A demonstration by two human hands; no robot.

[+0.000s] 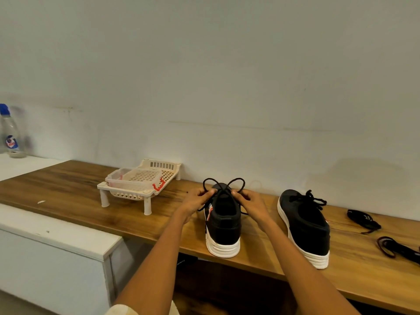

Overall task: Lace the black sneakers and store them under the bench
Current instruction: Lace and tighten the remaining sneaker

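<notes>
Reaching forward from the near edge of the frame, both forearms met over the left sneaker (223, 226), which stood heel toward the person on the wooden bench (68, 185). The left hand (196, 199) pinched one loop of the black lace (223, 186) and the right hand (248, 200) pinched the other, fingers curled round the cord, the two loops crossed above the tongue. By the look of it the bow was not yet pulled tight. The likeliest failure was a loop sliding out of either pinch, which would collapse the bow. Pulling unevenly could drag one free end through and leave only a half knot. The heel sat close to the bench's front edge, so a hard tug toward the body might tip or slide the shoe off.

Just to the right stood the second sneaker (304, 226), its lace already bunched in a knot, apparently done. Farther right lay spare laces (363, 220), well apart. Beyond the hands, toward the wall, a cream plastic rack (138, 183) stood clear of the work. The space under the bench looked dark; what lay there could not be told.
</notes>
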